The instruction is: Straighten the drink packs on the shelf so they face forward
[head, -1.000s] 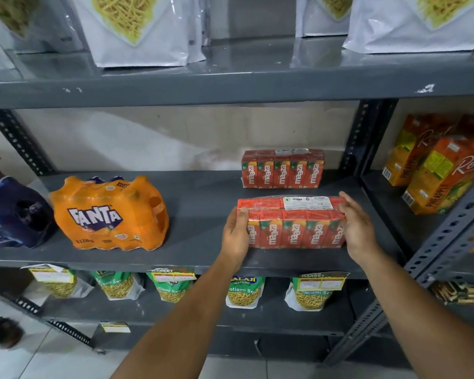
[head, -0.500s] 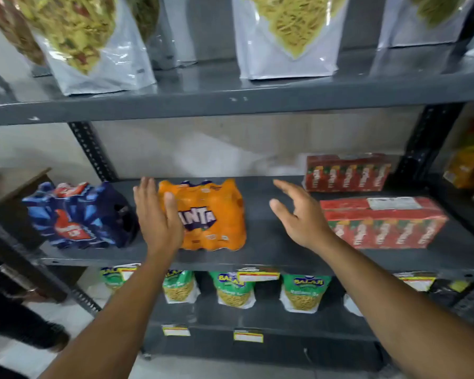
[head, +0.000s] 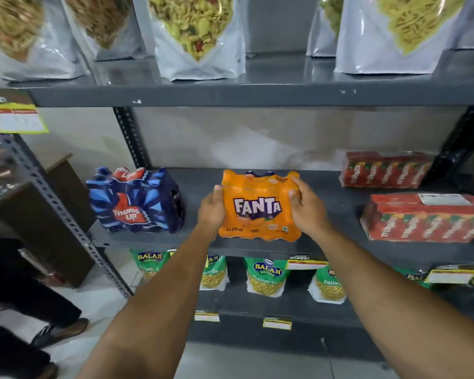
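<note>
An orange Fanta pack (head: 257, 206) stands at the middle of the grey shelf (head: 337, 203), its logo facing me. My left hand (head: 211, 207) grips its left side and my right hand (head: 305, 207) grips its right side and top corner. A blue Thums Up pack (head: 134, 201) sits to the left, turned slightly. Two red Maaza carton packs lie to the right: a near Maaza pack (head: 424, 217) at the shelf front and a far Maaza pack (head: 383, 169) at the back.
Large snack pouches (head: 200, 34) line the shelf above. Green Balaji bags (head: 267, 274) hang on the shelf below. A perforated grey upright (head: 55, 203) slants at the left, with a brown cabinet (head: 66, 187) and a person's legs and shoes (head: 58, 330) beside it.
Both hands left the near Maaza pack, swung left across the shelf, and now clasp the Fanta pack. The view shifted left with them.
</note>
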A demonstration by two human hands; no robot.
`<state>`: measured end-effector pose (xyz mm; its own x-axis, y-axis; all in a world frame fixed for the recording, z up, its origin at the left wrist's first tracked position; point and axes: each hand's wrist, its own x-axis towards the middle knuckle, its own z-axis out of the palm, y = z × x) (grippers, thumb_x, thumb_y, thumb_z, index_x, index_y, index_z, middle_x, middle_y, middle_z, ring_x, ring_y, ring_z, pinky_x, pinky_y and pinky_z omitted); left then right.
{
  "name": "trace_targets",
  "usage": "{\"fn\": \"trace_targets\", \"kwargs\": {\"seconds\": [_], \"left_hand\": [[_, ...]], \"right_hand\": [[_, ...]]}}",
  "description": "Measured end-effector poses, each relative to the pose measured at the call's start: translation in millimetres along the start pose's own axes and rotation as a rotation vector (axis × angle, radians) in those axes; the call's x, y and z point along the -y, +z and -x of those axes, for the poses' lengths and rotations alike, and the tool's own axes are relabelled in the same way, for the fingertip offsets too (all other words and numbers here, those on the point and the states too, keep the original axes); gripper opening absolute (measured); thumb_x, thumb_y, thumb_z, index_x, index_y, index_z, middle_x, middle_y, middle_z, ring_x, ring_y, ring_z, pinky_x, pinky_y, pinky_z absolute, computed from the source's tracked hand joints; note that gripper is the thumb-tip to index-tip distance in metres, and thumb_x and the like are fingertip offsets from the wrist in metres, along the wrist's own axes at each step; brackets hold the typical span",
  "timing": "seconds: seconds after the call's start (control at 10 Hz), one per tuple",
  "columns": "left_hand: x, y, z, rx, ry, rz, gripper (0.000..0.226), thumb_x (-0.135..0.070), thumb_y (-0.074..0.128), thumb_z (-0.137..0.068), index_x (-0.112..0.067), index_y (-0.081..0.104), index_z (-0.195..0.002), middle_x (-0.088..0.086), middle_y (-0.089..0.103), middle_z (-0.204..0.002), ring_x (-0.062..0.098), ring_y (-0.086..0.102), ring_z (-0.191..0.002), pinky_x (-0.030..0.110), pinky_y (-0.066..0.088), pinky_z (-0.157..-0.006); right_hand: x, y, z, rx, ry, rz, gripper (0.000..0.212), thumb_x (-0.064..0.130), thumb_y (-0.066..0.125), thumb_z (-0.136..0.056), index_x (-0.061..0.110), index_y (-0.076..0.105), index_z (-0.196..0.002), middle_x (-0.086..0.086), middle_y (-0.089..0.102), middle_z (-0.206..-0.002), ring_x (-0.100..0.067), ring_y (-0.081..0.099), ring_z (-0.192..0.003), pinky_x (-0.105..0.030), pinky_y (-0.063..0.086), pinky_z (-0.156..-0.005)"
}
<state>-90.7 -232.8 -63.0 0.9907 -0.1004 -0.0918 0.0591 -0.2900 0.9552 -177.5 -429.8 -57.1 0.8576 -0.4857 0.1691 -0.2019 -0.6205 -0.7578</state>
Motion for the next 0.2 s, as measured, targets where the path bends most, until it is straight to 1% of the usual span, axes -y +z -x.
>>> {"fn": "trace_targets", "kwargs": {"seconds": [0.1, 0.2], "left_hand": [[2.1, 4.1, 9.6, 0.045, 0.027, -0.053, 0.059, -0.062, 0.022, -0.094, -0.025, 0.063, -0.115, 0.015, 0.065, -0.128, 0.035, 0.06, -0.118, 0.054, 0.045, -0.104], [-11.4, 3.9, 30.9, -0.07, 0.228, -0.2, 0.064, -0.051, 0.024, -0.102, -0.012, 0.033, -0.152, 0.016, 0.032, -0.159, 0.034, 0.028, -0.148, 0.048, 0.021, -0.121]], "right_hand": [[-0.4, -9.5, 3.4, 0.058, -0.002, 0.02, 0.056, 0.042, 0.035, -0.101, 0.029, 0.02, -0.154, -0.013, 0.045, -0.152, -0.038, 0.049, -0.131, -0.054, 0.045, -0.103], [4.5, -30.9, 14.8, -0.008, -0.108, -0.075, 0.062, 0.038, 0.044, -0.1, 0.024, 0.018, -0.155, -0.008, 0.036, -0.157, -0.032, 0.04, -0.14, -0.049, 0.037, -0.111]]}}
